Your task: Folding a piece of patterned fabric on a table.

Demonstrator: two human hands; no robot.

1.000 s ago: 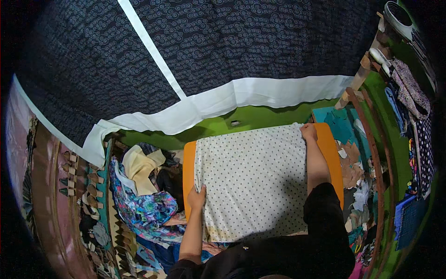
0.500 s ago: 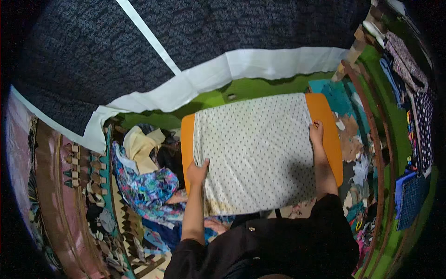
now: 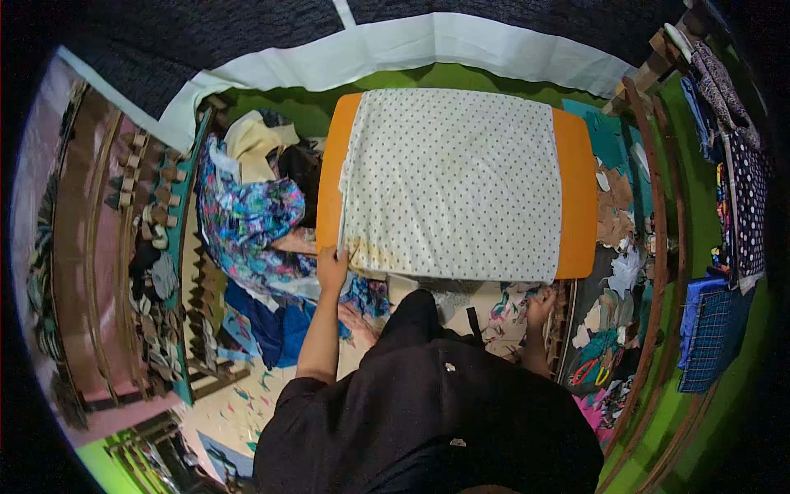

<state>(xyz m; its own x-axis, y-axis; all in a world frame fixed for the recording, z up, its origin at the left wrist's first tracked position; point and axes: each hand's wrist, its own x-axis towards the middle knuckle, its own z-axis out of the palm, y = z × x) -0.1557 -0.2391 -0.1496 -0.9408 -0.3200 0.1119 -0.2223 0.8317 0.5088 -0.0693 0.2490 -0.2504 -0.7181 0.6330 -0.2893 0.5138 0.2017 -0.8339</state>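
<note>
A white cloth with small dark dots (image 3: 461,181) lies over an orange board (image 3: 578,198) with rounded corners, whose two side ends stay bare. Some brownish stains show by the cloth's near left corner. My left hand (image 3: 332,270) is closed on the cloth at that corner, the thumb on top by the board's edge. Just off the near right corner, my right hand (image 3: 539,308) has its fingers curled; whether they hold the cloth's edge I cannot make out.
Left of the board lies a heap of multicoloured printed fabric (image 3: 247,214) with cream fabric (image 3: 257,146) behind it. Scraps and scissors (image 3: 586,372) lie at the right, beside a wooden rail (image 3: 658,247). Wooden shoe lasts (image 3: 169,198) stand on a left rack. A white-edged dark curtain hangs beyond.
My hands have drawn back toward me, the left to the near left corner, the right from the cloth's right side to beyond its near edge. The view has tilted down.
</note>
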